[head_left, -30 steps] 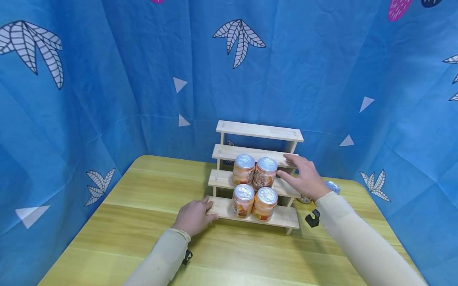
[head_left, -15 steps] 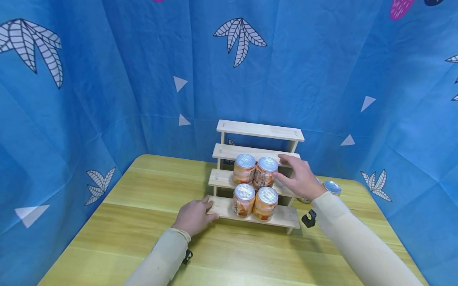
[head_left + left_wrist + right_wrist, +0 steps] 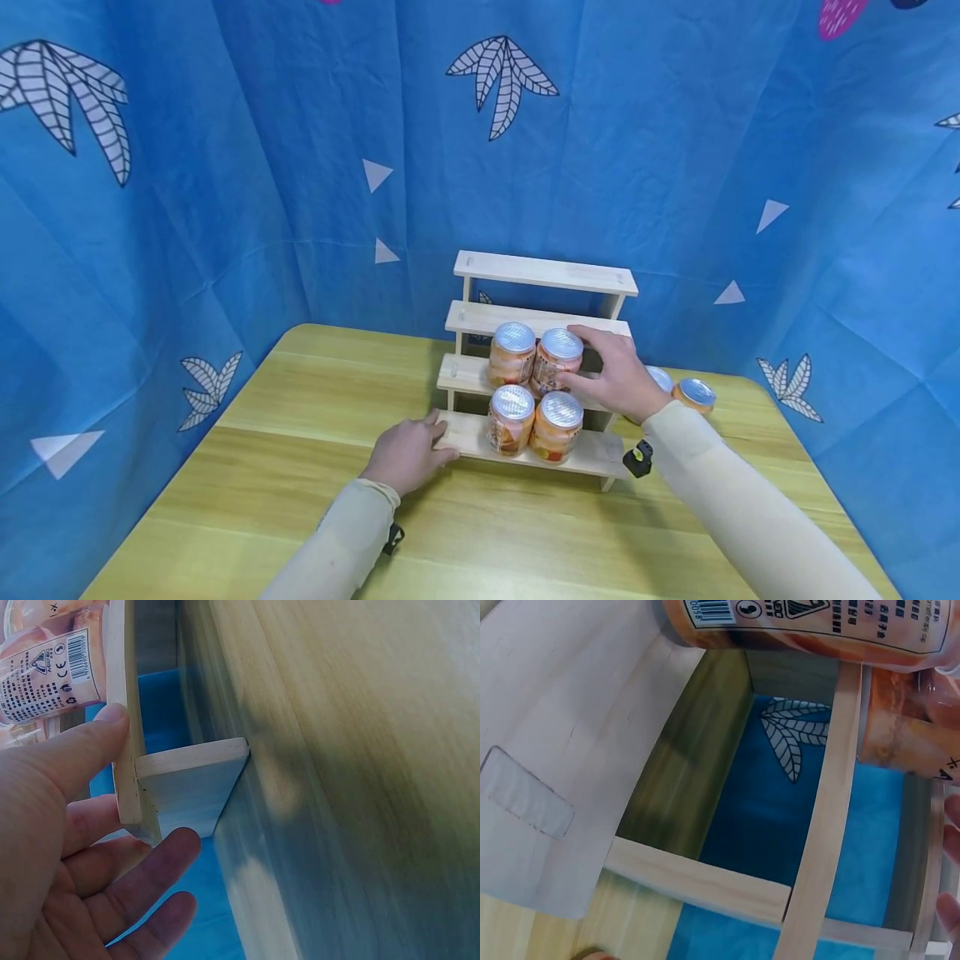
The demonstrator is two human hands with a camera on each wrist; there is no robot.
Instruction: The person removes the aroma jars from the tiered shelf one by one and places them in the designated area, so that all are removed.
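Observation:
A pale wooden stepped rack (image 3: 540, 271) stands on the table. My left hand (image 3: 405, 454) pinches the left end of its lowest shelf (image 3: 465, 433), thumb on top and fingers beneath, plain in the left wrist view. Two clear cans of orange fruit with silver lids, a left one (image 3: 508, 425) and a right one (image 3: 553, 437), sit on that shelf. On the step behind are two more, a left can (image 3: 512, 358) and a right can (image 3: 549, 367). My right hand (image 3: 618, 379) reaches beside that right can, fingers spread; the right wrist view shows a gap between fingers and can.
Two more cans stand on the table right of the rack: a nearer can (image 3: 660, 377), partly hidden by my right hand, and a farther can (image 3: 694, 393). The two upper shelves carry no cans. A blue patterned curtain (image 3: 337, 167) hangs behind the wooden table (image 3: 262, 500).
My right hand has moved left, closer to the right can on the second step, uncovering more of the cans on the table. My left hand keeps its place on the lowest shelf.

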